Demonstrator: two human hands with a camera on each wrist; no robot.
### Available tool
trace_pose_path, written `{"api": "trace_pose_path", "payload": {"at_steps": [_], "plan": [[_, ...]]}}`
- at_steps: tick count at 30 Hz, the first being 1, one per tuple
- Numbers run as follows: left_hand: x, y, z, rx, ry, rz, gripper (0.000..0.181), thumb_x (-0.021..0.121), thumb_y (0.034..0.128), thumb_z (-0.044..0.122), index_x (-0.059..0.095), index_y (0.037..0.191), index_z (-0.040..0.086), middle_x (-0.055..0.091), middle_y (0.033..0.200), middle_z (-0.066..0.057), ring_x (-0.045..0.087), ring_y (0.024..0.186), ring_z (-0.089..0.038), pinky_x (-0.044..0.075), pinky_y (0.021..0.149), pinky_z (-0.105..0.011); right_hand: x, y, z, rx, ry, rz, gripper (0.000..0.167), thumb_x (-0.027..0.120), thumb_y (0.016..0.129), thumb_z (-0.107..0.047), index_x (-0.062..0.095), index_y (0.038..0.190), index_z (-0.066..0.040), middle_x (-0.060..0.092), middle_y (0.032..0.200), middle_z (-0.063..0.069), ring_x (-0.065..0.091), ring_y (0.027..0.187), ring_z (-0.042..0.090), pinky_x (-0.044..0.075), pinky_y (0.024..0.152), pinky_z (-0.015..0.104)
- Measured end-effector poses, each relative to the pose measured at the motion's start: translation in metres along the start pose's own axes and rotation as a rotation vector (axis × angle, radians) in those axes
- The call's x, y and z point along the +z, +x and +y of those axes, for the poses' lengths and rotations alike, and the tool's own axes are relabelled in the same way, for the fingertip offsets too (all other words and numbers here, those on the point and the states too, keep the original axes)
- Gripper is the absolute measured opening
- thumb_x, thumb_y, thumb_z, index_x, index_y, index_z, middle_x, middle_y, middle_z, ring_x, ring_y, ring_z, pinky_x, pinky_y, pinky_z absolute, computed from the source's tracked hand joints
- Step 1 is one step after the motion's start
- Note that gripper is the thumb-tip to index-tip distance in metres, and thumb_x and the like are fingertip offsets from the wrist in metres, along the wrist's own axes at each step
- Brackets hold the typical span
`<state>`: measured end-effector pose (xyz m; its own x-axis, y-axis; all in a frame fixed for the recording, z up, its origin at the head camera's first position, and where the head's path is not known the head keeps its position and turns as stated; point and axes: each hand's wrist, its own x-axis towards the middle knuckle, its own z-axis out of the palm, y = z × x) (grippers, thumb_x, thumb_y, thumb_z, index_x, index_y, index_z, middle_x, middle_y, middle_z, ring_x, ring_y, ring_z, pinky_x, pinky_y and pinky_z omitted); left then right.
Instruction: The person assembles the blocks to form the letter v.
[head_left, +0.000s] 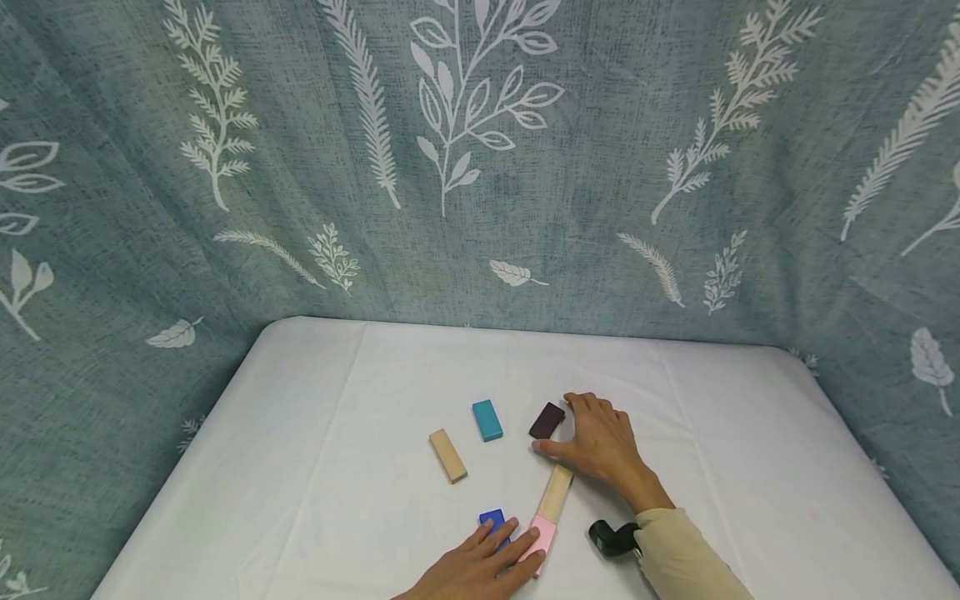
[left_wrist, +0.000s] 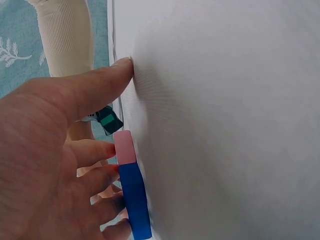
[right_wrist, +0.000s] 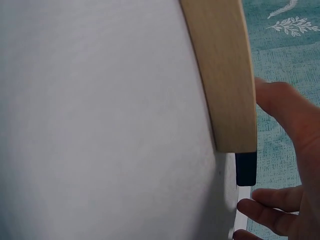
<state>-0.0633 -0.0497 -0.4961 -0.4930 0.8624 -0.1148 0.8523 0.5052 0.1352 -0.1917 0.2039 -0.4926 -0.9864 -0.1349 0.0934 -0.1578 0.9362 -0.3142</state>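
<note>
Near the front, my left hand [head_left: 476, 568] lies with its fingers spread over a blue block [head_left: 491, 518] and a pink block [head_left: 545, 535]. In the left wrist view, the fingertips reach the sides of the blue block [left_wrist: 134, 200] and the pink block [left_wrist: 125, 147]. A plain wooden block [head_left: 555, 493] lies end to end with the pink one. Beyond it, my right hand [head_left: 606, 443] has thumb and fingers spread at the right of a dark brown block [head_left: 547, 421]. The right wrist view shows the wooden block [right_wrist: 225, 75] in front, partly covering the dark block [right_wrist: 246, 169].
A teal block [head_left: 487, 421] and another wooden block [head_left: 448, 457] lie left of the dark one. They rest on a white cloth-covered table [head_left: 360, 500]. Leaf-patterned curtain [head_left: 450, 250] hangs behind it. A dark green wrist device [head_left: 611, 539] sits by the right sleeve [head_left: 678, 550].
</note>
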Motion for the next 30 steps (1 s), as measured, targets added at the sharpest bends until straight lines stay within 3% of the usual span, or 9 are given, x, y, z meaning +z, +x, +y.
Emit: {"api": "trace_pose_path", "payload": {"at_steps": [17,30], "plan": [[0.0038,-0.0016,-0.0013,0.035,0.057,0.072,0.069,0.029,0.1048,0.062,0.036,0.158,0.018,0.033,0.163,-0.003,0.033,0.148,-0.024,0.036,0.114,-0.036,0.0001,-0.0002,0.0003,-0.018,-0.016,0.009,0.089,0.078,0.075,-0.065,0.058,0.137,-0.004,0.059,0.134,0.019,0.052,0.125,0.044,0.037,0.099,0.063],[0.0008,-0.0011,0.0001,0.015,0.045,0.030,0.072,0.027,0.1041,0.064,0.033,0.160,0.019,0.029,0.165,-0.001,0.029,0.150,-0.022,0.034,0.115,-0.036,0.0016,0.0006,0.0000,-0.025,-0.003,0.030,0.084,0.079,0.076,-0.062,0.060,0.135,-0.004,0.060,0.132,0.018,0.053,0.122,0.043,0.037,0.098,0.062]]}}
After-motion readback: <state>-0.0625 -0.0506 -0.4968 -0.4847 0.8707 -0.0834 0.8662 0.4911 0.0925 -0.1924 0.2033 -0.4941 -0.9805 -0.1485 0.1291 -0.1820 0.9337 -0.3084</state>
